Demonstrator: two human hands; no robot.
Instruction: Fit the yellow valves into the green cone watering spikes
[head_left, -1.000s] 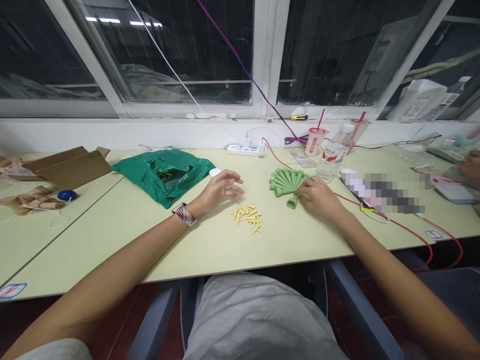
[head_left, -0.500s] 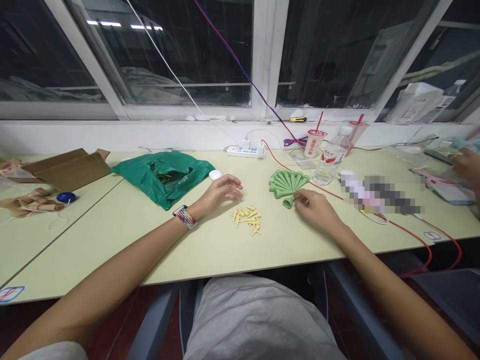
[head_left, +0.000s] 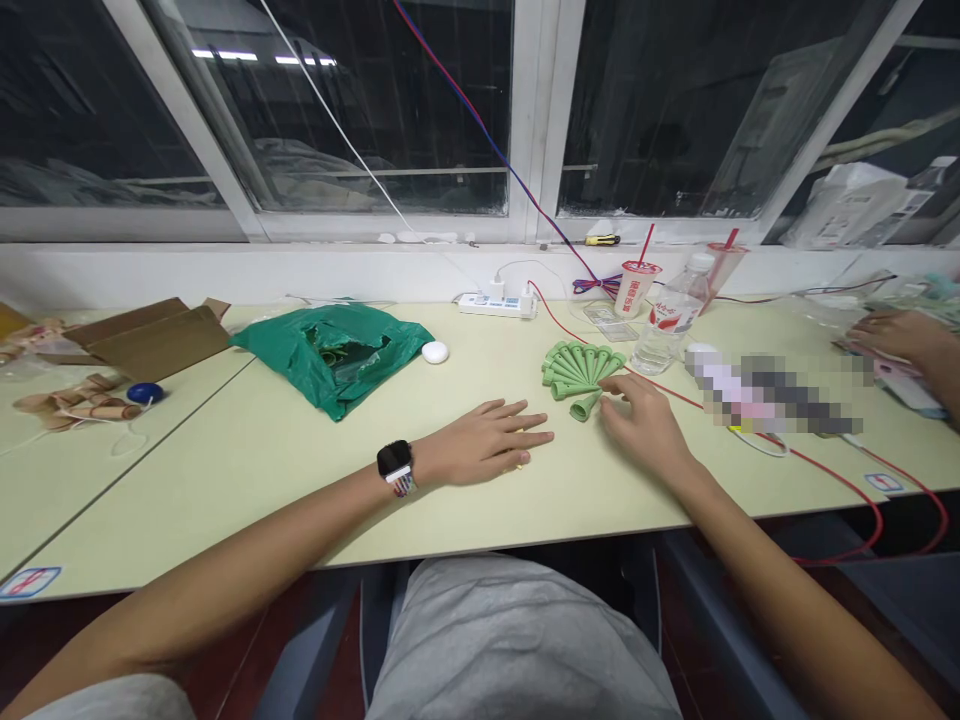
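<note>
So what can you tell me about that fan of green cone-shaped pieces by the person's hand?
The fan of green cone-shaped pieces is a set of slim, tapered, matt pieces that look like plastic, lying on the pale table. Their wide ends spread outward in an arc, and their narrow ends gather together. One piece lies slightly apart at the lower edge, its wide end toward the person. The fingertips of the right hand are right by its narrow end; whether they touch is hard to tell.

left hand | slid right, now over the yellow plastic pieces | watch face turned up
</note>
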